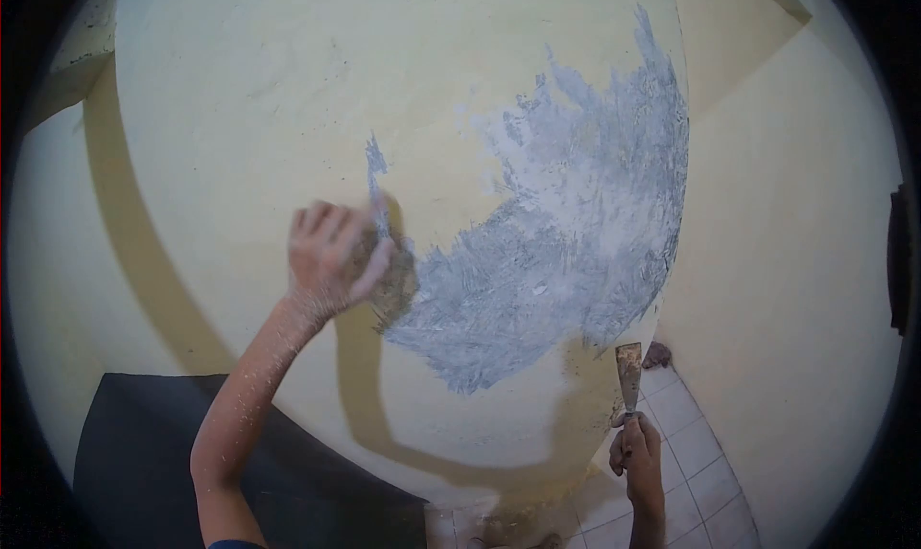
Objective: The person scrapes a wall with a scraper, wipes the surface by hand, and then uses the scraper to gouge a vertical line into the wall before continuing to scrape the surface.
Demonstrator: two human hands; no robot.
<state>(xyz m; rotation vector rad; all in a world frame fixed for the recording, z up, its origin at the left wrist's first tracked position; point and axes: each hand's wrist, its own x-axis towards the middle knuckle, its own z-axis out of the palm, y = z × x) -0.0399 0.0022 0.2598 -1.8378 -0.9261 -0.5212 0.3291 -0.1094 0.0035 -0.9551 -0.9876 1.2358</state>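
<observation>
My right hand [637, 450] is wrapped round the handle of a scraper [628, 372]. Its flat blade points up, stained brown and pale, close to the lower right of the scraped patch. My left hand [331, 255] is raised at the wall [240, 117], slightly blurred, with fingers bent and thumb apart. Nothing shows in it. White flecks dust that forearm. Right of the left hand spreads a ragged grey bare patch [566, 233] where the cream paint is gone. A thin grey streak [375, 161] runs up above the thumb.
A dark panel [240, 453] stands low on the left, behind my left forearm. Pale floor tiles [696, 453] lie at the lower right, with a dark brownish lump [657, 355] by the wall's edge. Another cream wall [787, 261] rises on the right.
</observation>
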